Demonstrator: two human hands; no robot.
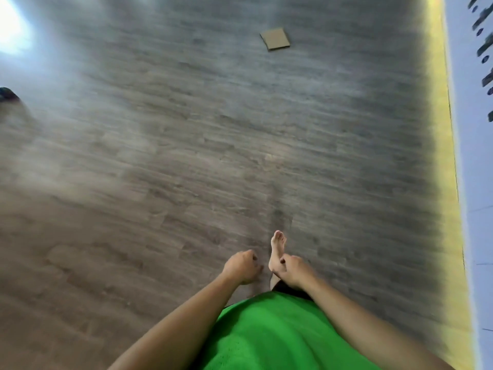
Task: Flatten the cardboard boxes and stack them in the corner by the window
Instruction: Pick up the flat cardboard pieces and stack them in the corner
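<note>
Grey-brown wood-grain planks make up the floor [160,156], their streaked pattern smeared by motion blur and washed out by a bright glare at the upper left. 1 flat piece of brown cardboard [275,38], roughly square with clean straight edges, lies on the planks far ahead, near the top centre of the view and well apart from both hands. A yellow strip [444,156] runs along the right edge of the floor, bordered by a pale wall [477,182] carrying dark, blurred markings. A dark rounded object [8,94] sits at the left edge; its identity cannot be determined. At the bottom centre, a green knit garment [266,335] covers the torso. Both bare forearms extend forward and converge in front of it. The left hand [241,266] has its fingers curled inward into a loose fist with nothing in its grasp. The right hand [293,268] is likewise curled with the thumb tucked toward the fingers and grasps nothing. 1 bare foot [277,249] points forward on the floor, partly overlapped by the right hand.
</note>
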